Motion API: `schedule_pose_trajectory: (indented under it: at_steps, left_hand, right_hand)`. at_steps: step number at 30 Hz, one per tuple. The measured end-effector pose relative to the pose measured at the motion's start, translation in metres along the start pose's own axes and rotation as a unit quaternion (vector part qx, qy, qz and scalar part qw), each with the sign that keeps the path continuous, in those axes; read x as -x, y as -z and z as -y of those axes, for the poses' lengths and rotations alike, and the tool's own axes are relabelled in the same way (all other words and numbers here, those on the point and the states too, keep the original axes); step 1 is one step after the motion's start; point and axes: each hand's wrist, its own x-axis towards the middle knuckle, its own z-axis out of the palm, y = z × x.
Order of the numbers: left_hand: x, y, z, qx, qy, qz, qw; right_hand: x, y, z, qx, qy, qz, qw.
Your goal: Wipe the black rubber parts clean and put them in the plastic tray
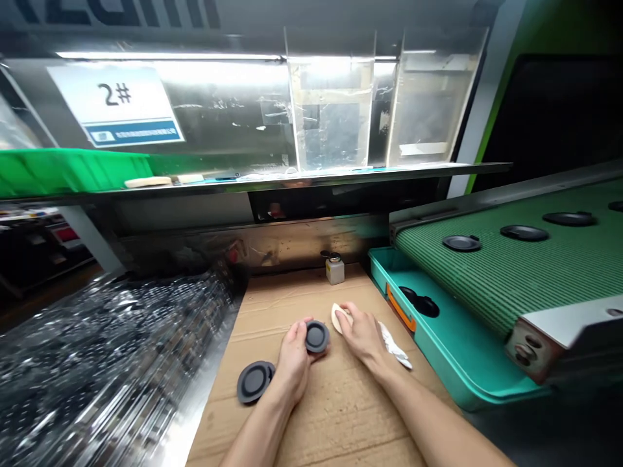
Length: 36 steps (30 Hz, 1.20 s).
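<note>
My left hand (pixel 294 360) is closed on a round dark grey lid-like part (pixel 317 336) with a raised ring, held above the cardboard sheet (pixel 341 415). To its right, the fingers of my right hand (pixel 359 329) are closed on a cream-coloured pad (pixel 337 318), perhaps a sponge. Partly behind the right wrist lies a crumpled white cloth (pixel 395 349). On the cardboard left of my left forearm rest more dark round parts (pixel 255 381), one overlapping another.
A small whitish bottle (pixel 335 269) stands at the cardboard's far end. Right of it, a teal tray (pixel 467 363) holds black round parts (pixel 419 302). The green conveyor belt (pixel 525 266) carries several black discs (pixel 524 233). Plastic-wrapped items (pixel 107 363) lie left; a metal shelf (pixel 302 178) crosses ahead.
</note>
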Motion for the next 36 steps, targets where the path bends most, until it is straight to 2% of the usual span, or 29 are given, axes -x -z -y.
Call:
schedule_pose_trajectory:
  at_steps: [2,4,6,8,10,11,15,18,21,25,27,29,31,33,35,36]
  left_hand:
    - [0.006,-0.003,-0.003,0.020,0.048,0.014,0.999]
    - [0.006,-0.005,-0.008,-0.006,0.063,0.012,0.998]
    - [-0.003,-0.005,-0.018,-0.081,0.022,-0.004,0.996]
    - [-0.021,-0.002,-0.035,-0.187,-0.056,-0.011,0.981]
    - [-0.045,0.005,-0.056,-0.300,-0.115,0.005,0.947]
    - [-0.057,0.010,-0.067,-0.350,-0.122,0.018,0.929]
    - [-0.101,0.032,-0.098,-0.468,-0.065,0.031,0.881]
    - [-0.123,0.044,-0.104,-0.526,-0.049,0.022,0.849]
    - [-0.137,0.049,-0.103,-0.585,-0.066,0.015,0.808]
    - [-0.148,0.049,-0.106,-0.655,-0.102,0.014,0.748]
    - [-0.152,0.042,-0.112,-0.688,-0.119,0.004,0.716]
    - [-0.155,0.021,-0.117,-0.712,-0.148,-0.013,0.687]
    - [-0.152,-0.020,-0.119,-0.729,-0.205,-0.011,0.653]
    - [-0.140,-0.082,-0.114,-0.733,-0.294,0.034,0.612]
    - [-0.121,-0.155,-0.099,-0.686,-0.385,0.120,0.606]
    - [-0.110,-0.192,-0.089,-0.648,-0.430,0.145,0.612]
  right_hand:
    - [0.001,-0.003,-0.002,-0.003,0.005,0.016,1.000]
    - [0.001,-0.006,-0.002,-0.004,0.006,0.027,1.000]
    - [0.002,-0.007,-0.001,-0.001,0.000,0.031,1.000]
    - [0.002,-0.007,-0.001,0.010,-0.009,0.030,0.999]
    - [0.001,-0.006,-0.001,0.021,-0.012,0.028,0.999]
    - [0.001,-0.006,-0.001,0.024,-0.012,0.028,0.999]
    - [0.000,-0.007,-0.002,0.029,-0.012,0.023,0.999]
    - [-0.001,-0.010,-0.003,0.030,-0.014,0.014,0.999]
    - [-0.002,-0.011,-0.004,0.022,-0.010,0.010,1.000]
    - [-0.002,-0.009,-0.002,0.018,-0.013,0.011,1.000]
    - [-0.002,-0.006,-0.001,0.017,-0.014,0.010,1.000]
    - [-0.002,-0.004,0.000,0.018,-0.013,0.009,1.000]
    - [-0.003,-0.003,0.002,0.021,-0.009,0.007,1.000]
    - [-0.005,-0.002,0.003,0.023,-0.008,0.004,1.000]
    - [-0.006,-0.001,0.003,0.021,-0.010,0.005,1.000]
    - [-0.006,-0.001,0.003,0.017,-0.012,0.004,1.000]
